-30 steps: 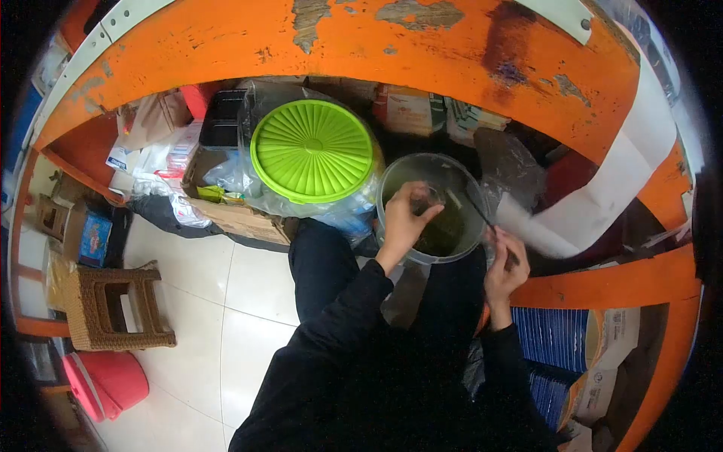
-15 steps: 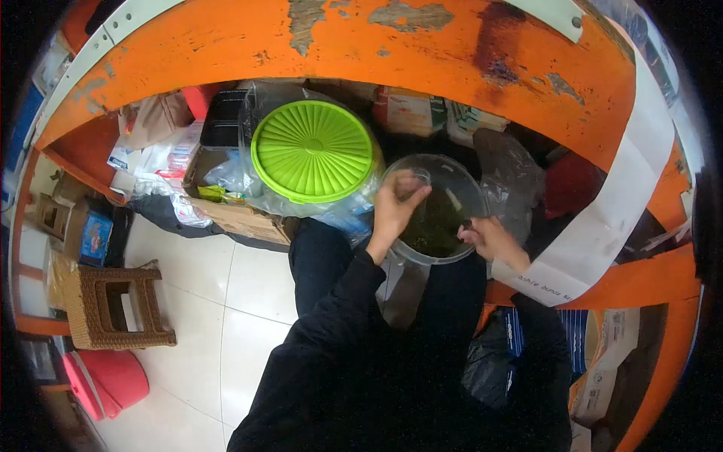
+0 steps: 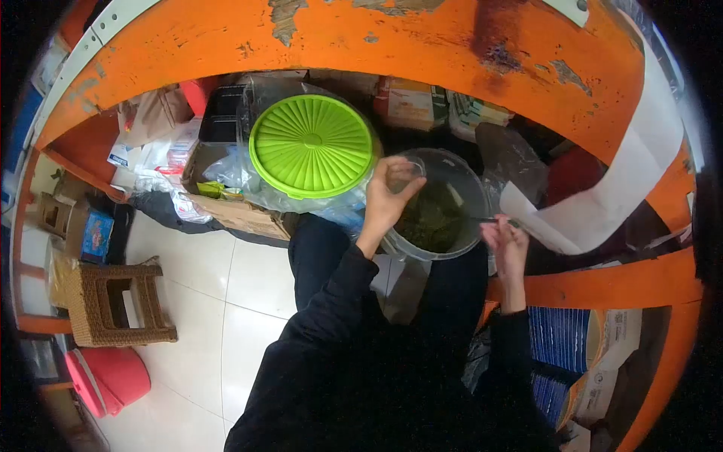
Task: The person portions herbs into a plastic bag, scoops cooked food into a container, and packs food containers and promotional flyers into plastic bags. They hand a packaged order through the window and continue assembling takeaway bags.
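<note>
Between my knees stands a clear plastic tub (image 3: 474, 177) with dark greenish-brown loose material (image 3: 433, 218) in its bottom. At its left rim my left hand (image 3: 384, 197) is closed around a small clear cup (image 3: 413, 167), held above the tub's opening. Just outside the right rim, my right hand (image 3: 509, 242) grips the dark thin handle of a utensil (image 3: 483, 220) that points left over the rim. The utensil's head is too unclear to name. A pale piece inside the tub cannot be made out.
A container with a green ribbed lid (image 3: 312, 143) stands left of the tub. An orange worn table edge (image 3: 361, 45) arches overhead. A long white paper strip (image 3: 640, 166) hangs at right. A woven-look stool (image 3: 120, 305) and pink bucket (image 3: 113, 380) stand on the floor.
My right hand has drawn back from inside the tub's rim, right and down, with the utensil. The paper strip's lower end has curled up. My left hand has shifted slightly left and up.
</note>
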Motion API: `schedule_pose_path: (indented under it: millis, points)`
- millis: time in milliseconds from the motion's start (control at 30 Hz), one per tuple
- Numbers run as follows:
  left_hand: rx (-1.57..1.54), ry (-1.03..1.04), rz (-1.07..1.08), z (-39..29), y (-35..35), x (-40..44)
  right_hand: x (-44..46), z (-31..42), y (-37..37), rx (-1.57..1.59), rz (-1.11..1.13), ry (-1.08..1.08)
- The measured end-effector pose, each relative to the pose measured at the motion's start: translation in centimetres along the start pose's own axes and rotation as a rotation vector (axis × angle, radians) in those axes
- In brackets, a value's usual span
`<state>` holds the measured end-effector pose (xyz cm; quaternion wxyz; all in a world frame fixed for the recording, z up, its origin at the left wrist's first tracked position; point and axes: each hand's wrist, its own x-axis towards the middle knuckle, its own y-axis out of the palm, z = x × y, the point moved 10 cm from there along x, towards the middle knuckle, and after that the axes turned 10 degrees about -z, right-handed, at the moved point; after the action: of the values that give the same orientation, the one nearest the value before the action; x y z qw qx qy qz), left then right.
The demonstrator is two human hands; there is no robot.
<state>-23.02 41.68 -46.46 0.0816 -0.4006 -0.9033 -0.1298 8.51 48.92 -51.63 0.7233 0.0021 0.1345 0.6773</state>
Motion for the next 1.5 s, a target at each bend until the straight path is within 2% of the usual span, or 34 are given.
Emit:
schedule_pose_path:
  millis: [233,400,467,567,667,733,867,900,933,967,1067,1100,1167,1233,1300,1333,1433,1500]
  points:
    - [0.114,0.074,0.03,-0.3,1.5,-1.6,-5.2,10.5,1.9,0.074,-0.107,-0.441]
    - [0.179,0.092,0.03,-0.5,2.9,-2.2,-8.4,10.8,5.2,-0.05,0.043,-0.744]
    - [0.215,0.123,-0.006,-0.6,2.9,-2.2,-10.2,11.2,6.7,-0.22,0.084,-0.912]
    - [0.225,0.162,-0.062,-0.6,2.6,-2.2,-11.4,11.3,7.3,-0.271,0.094,-0.988]
    - [0.201,0.149,-0.062,-0.7,2.7,-2.4,-12.5,11.7,8.1,-0.449,0.157,-1.147]
    - [0.196,0.16,-0.065,-0.6,2.7,-2.4,-12.6,11.6,7.8,-0.446,0.158,-1.155]
    - [0.121,0.039,-0.061,-0.1,2.2,-2.1,-11.0,10.3,5.1,-0.52,0.051,-1.157]
    - [0.083,0.038,-0.093,0.3,1.9,-1.9,-8.7,9.2,3.4,-0.472,-0.028,-1.062]
    - [0.044,0.039,-0.124,0.7,1.5,-1.7,-7.2,8.2,3.8,-0.628,0.029,-1.08]
    - [0.123,0.067,-0.014,-1.6,2.2,-2.1,-5.6,7.5,4.4,-0.783,0.086,-1.091]
    - [-0.242,-0.132,-0.004,1.3,2.4,-1.5,0.0,2.6,6.4,-1.119,0.38,-0.947]
    - [-0.208,-0.064,-0.041,0.9,1.8,-1.1,0.5,1.5,7.2,-1.191,0.492,-0.877]
    - [-0.219,-0.055,0.024,0.7,2.1,-1.2,-1.0,1.9,9.7,-1.212,0.696,-0.831]
    - [-0.227,-0.081,0.037,0.8,1.5,-1.4,-4.2,3.5,12.0,-1.172,0.822,-0.875]
    - [-0.248,-0.118,0.008,1.3,1.0,-1.0,-5.3,4.8,12.0,-1.11,0.786,-0.68]
    - [-0.27,-0.134,-0.002,1.6,0.9,-0.8,-5.2,5.0,11.5,-1.079,0.76,-0.585]
    - [-0.298,-0.176,-0.012,2.5,0.7,-0.6,-2.6,3.1,9.2,-0.682,0.586,-0.283]
    - [-0.266,-0.166,-0.022,2.5,0.6,-0.6,-1.1,1.9,7.6,-0.545,0.461,-0.176]
